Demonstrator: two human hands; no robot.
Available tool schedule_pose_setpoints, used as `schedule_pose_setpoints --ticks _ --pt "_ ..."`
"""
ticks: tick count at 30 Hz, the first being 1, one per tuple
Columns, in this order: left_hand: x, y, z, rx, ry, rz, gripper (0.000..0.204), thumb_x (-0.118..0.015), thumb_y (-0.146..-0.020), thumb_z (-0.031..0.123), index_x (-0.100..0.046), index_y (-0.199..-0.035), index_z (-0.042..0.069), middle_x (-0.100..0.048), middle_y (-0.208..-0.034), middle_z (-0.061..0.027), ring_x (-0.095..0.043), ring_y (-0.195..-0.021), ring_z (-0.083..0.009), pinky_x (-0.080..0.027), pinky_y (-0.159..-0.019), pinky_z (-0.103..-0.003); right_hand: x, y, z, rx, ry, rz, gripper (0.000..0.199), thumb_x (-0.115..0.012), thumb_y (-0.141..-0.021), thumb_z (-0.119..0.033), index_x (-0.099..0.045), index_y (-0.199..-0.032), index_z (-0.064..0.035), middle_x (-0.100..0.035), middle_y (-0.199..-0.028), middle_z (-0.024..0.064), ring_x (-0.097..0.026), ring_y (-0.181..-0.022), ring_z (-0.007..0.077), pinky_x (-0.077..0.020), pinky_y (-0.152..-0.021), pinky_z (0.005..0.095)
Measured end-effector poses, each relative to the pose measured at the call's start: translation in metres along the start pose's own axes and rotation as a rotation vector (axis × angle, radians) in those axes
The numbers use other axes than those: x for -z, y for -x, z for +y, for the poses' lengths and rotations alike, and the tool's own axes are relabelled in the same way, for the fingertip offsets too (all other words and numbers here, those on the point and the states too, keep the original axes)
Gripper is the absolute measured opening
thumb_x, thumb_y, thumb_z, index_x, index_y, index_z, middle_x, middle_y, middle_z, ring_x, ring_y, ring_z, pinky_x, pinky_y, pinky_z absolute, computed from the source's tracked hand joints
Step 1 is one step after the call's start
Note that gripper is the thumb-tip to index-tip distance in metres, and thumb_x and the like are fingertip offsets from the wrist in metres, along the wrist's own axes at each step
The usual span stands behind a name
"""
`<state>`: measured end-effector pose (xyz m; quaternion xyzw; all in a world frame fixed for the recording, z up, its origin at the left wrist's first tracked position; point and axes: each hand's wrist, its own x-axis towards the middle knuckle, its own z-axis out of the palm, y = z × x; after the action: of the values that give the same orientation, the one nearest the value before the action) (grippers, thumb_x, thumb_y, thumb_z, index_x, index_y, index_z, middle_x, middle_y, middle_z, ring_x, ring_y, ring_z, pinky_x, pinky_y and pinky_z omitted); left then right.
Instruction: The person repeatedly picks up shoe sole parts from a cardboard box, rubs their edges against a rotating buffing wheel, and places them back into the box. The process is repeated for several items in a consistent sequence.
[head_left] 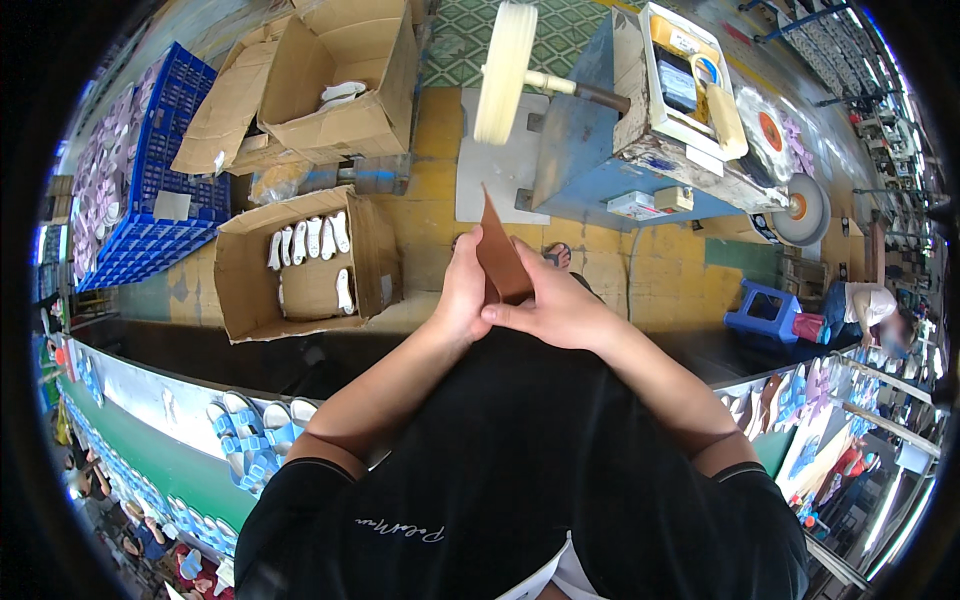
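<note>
In front of my chest both hands are closed on a thin brown leather-like piece (503, 255) that comes to a point at its upper end. Its exact kind I cannot tell. My left hand (463, 290) grips its left edge. From the other side my right hand (560, 305) holds the lower right edge, its thumb lying across near the bottom. Some fingers of both hands are hidden. Past the piece stands a blue machine (585, 150) with a cream buffing wheel (505, 75) on a shaft.
To the left, an open cardboard box (375, 250) holds several white soles; a larger box (395, 110) and a blue crate (150, 225) stand beyond. A grey wheel (805, 210) and a blue stool (765, 312) are at right. Behind me runs a green conveyor (150, 455) with blue sandals (245, 445).
</note>
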<state>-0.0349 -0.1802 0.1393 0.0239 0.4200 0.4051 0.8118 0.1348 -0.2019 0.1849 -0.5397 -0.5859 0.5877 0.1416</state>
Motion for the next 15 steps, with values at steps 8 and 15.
schedule_pose_setpoints --ticks 8,15 --pt "0.045 -0.092 0.028 -0.009 -0.008 0.14 0.05 -0.041 -0.126 0.045 -0.06 -0.156 0.009 -0.069 -0.142 -0.011 -0.064 -0.131 -0.0256 -0.052 -0.111 -0.055 0.024 -0.082 0.012 -0.154 -0.35 0.14 0.042 -0.087 -0.106 -0.036 -0.077 -0.119 0.003 -0.082 -0.093 0.0061 -0.077 -0.071 0.012 -0.0641 -0.066 0.0295" --pt "0.055 -0.187 0.048 -0.079 -0.081 -0.092 0.048 -0.052 -0.124 0.033 -0.055 -0.161 0.003 -0.073 -0.129 -0.0118 -0.072 -0.117 -0.0245 -0.06 -0.102 -0.041 0.051 -0.154 0.01 -0.207 -0.231 0.24 0.06 -0.088 -0.101 -0.055 -0.08 -0.107 0.004 -0.081 -0.087 0.0104 -0.078 -0.073 0.0149 -0.0608 -0.066 0.0321"
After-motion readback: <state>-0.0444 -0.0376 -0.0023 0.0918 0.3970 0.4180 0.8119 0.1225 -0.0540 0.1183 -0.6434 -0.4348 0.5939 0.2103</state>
